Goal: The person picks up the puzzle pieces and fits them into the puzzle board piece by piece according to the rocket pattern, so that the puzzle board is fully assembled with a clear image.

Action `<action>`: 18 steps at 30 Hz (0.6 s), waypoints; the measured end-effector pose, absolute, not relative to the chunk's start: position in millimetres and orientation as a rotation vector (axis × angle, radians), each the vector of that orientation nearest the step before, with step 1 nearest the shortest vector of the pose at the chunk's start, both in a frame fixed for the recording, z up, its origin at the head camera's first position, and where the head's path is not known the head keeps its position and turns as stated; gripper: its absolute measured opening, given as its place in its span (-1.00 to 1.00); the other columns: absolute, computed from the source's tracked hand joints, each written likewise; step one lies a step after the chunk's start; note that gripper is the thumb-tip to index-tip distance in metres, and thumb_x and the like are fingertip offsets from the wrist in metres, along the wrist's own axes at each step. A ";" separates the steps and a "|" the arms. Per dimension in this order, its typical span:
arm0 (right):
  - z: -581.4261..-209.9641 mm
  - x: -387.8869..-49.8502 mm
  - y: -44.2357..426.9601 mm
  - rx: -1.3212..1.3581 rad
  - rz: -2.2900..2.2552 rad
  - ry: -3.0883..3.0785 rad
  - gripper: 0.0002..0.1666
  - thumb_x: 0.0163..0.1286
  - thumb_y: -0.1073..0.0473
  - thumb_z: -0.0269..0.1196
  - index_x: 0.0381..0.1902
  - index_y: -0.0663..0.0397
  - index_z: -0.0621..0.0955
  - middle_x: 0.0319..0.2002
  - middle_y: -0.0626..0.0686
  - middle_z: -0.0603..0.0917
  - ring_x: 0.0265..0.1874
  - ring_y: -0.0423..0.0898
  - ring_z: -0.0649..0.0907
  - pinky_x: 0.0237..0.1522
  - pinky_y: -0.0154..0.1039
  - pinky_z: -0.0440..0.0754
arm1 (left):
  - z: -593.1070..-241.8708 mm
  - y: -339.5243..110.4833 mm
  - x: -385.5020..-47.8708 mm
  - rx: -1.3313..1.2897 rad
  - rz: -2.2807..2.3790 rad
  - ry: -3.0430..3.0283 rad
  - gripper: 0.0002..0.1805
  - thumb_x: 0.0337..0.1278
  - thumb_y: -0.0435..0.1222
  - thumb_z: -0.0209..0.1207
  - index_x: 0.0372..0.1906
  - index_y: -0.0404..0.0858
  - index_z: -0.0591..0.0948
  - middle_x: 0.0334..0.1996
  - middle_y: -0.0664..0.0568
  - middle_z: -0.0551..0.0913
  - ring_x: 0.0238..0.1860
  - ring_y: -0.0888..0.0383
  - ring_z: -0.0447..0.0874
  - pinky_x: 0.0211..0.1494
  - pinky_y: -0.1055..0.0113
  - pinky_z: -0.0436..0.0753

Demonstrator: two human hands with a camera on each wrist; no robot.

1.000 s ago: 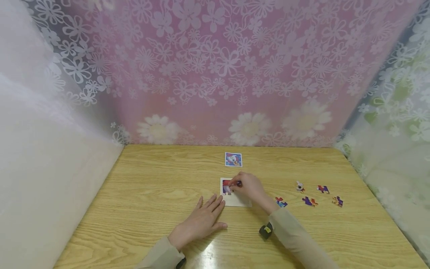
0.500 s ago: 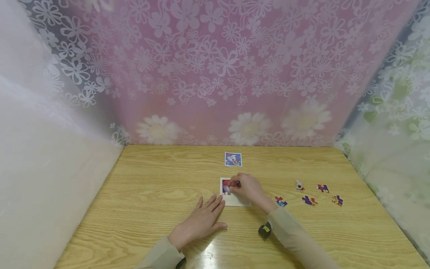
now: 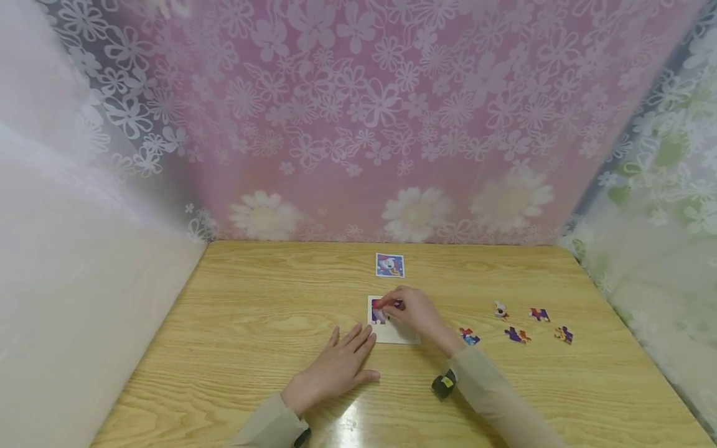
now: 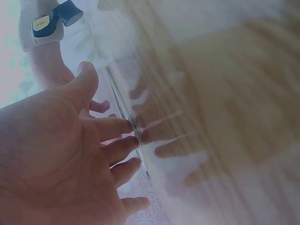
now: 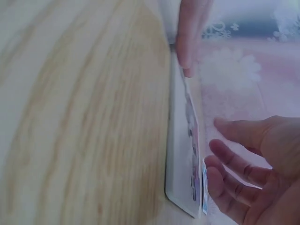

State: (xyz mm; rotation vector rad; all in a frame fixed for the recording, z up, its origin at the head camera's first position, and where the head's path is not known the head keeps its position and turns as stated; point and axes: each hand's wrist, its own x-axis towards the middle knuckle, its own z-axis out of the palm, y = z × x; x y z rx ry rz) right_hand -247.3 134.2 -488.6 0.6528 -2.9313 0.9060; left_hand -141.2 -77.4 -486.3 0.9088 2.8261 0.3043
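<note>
A white-framed puzzle board (image 3: 398, 336) lies on the table, with several red and purple jigsaw pieces (image 3: 377, 312) fitted at its left side. My left hand (image 3: 335, 367) lies with straight fingers, the fingertips resting at the board's lower left edge; the left wrist view shows the same hand (image 4: 61, 150) at that edge. Over the board's upper right, my right hand (image 3: 411, 312) bends its fingers down towards the pieces and covers part of them. In the right wrist view that hand (image 5: 253, 173) has thumb and fingertips apart, with no piece visible between them.
Loose jigsaw pieces lie to the right: a red and blue one (image 3: 468, 336), a white one (image 3: 500, 310), a purple and orange one (image 3: 517, 335) and others. Behind the board lies a square picture card (image 3: 389, 265). A flowered curtain (image 3: 358, 124) stands beyond the wooden table (image 3: 252, 298).
My right fingertips have shifted slightly left over the fitted pieces. The left hand, the board and the loose pieces keep their places.
</note>
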 end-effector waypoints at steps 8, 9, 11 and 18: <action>-483.0 -241.0 151.9 0.555 1.312 -2.841 -0.79 0.46 0.11 0.31 -0.08 0.08 0.76 -0.16 0.09 0.78 -0.39 -0.09 0.70 -0.48 -0.31 0.68 | -490.5 -76.7 -142.6 0.910 0.292 2.830 -0.17 0.45 0.20 -0.04 0.57 -0.26 0.22 0.60 -0.10 0.09 0.60 -0.08 0.02 0.55 -0.26 0.06; -483.3 -240.4 155.1 0.543 1.359 -2.825 -0.78 0.47 0.11 0.29 -0.07 0.09 0.76 -0.18 0.12 0.78 -0.40 -0.05 0.72 -0.50 -0.27 0.70 | -490.9 -76.7 -142.8 0.909 0.294 2.830 -0.16 0.45 0.20 -0.04 0.57 -0.26 0.22 0.60 -0.10 0.09 0.60 -0.08 0.02 0.55 -0.26 0.06; -484.0 -239.7 162.3 0.521 1.425 -2.800 -0.75 0.49 0.07 0.27 -0.05 0.10 0.75 -0.19 0.14 0.78 -0.37 0.01 0.75 -0.49 -0.21 0.73 | -491.9 -76.6 -143.2 0.908 0.295 2.831 -0.16 0.45 0.21 -0.04 0.57 -0.25 0.22 0.60 -0.09 0.09 0.60 -0.08 0.02 0.56 -0.26 0.06; -489.2 -241.0 198.5 0.530 1.450 -2.711 -0.69 0.52 0.06 0.25 0.00 0.15 0.73 -0.07 0.20 0.76 -0.29 0.06 0.77 -0.37 -0.17 0.78 | -493.3 -76.9 -143.4 0.906 0.304 2.827 -0.15 0.45 0.21 -0.05 0.58 -0.25 0.20 0.61 -0.08 0.07 0.61 -0.07 0.00 0.57 -0.24 0.03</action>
